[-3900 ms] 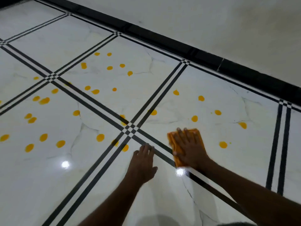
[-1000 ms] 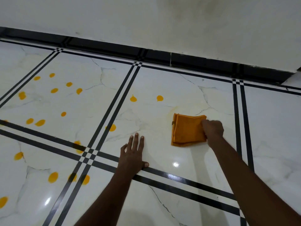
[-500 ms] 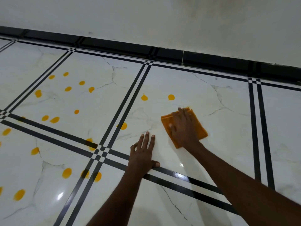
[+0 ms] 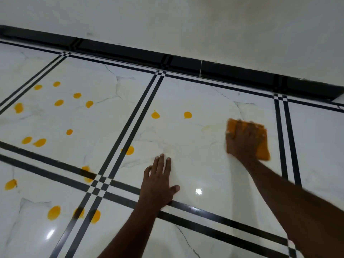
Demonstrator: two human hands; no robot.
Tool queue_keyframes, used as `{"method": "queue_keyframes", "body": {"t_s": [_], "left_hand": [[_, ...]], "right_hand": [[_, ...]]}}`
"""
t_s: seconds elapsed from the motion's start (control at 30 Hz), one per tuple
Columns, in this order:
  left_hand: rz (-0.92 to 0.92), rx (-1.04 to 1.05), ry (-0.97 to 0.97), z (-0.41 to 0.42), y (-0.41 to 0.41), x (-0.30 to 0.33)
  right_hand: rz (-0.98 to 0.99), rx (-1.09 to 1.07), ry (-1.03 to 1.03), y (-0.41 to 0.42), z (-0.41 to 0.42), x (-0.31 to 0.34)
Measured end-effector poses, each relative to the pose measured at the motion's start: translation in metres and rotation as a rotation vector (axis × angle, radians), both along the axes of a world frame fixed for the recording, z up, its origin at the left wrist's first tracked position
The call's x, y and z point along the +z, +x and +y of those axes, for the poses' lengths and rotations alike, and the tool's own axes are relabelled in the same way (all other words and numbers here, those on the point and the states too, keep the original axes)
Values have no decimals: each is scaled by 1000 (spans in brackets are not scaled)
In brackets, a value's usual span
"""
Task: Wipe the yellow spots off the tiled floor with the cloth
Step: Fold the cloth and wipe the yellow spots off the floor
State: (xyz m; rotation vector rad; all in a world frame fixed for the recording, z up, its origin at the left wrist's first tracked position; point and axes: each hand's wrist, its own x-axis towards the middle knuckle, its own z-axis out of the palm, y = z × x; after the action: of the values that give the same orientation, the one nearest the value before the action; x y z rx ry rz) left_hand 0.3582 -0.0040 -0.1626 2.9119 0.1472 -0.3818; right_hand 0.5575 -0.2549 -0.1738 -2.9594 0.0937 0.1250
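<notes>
Two bare hands are pressing down on the glossy white marble-look tiled floor (image 4: 186, 94); the right hand (image 4: 243, 140) is lying flat, fingers spread, on top of a folded orange cloth (image 4: 263, 149), pinning it to the tile rather than gripping it, and both hand and cloth are showing motion blur; the cloth is sitting toward the right side of the central tile, near the double black stripe (image 4: 286, 142) running along that tile's right edge, with its orange corners sticking out above and to the right of the fingers. The left hand (image 4: 158, 185) is resting open and empty, palm down, fingers close together and thumb out to the side, on the same tile just above the black double line (image 4: 204, 211) crossing below it, well apart from the cloth. A faint yellowish smear (image 4: 210, 127) is showing on the tile just left of the cloth; two yellow spots (image 4: 155, 115) are sitting farther up the same tile, and another spot (image 4: 129, 150) is lying against the stripe at its left edge. Many more yellow spots (image 4: 59, 102) are dotting the tiles to the left and lower left; a black skirting band (image 4: 186, 64) is running along the foot of the white wall (image 4: 186, 25) behind.
</notes>
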Motion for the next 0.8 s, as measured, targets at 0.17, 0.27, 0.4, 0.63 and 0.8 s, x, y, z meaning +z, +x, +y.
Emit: {"method": "queue_keyframes", "body": {"t_s": [0.17, 0.27, 0.4, 0.63, 0.8], "left_hand": [[31, -10, 13, 2, 0, 3], [83, -27, 30, 5, 3, 12], [15, -13, 13, 4, 0, 7], [-13, 13, 91, -9, 39, 23], [90, -146, 63, -15, 49, 10]], "right_hand": [[-121, 354, -43, -33, 106, -19], [-47, 548, -24, -103, 81, -12], [-53, 318, -63, -74, -23, -17], [-96, 269, 6, -50, 45, -18], [-75, 318, 45, -144, -28, -21]]}}
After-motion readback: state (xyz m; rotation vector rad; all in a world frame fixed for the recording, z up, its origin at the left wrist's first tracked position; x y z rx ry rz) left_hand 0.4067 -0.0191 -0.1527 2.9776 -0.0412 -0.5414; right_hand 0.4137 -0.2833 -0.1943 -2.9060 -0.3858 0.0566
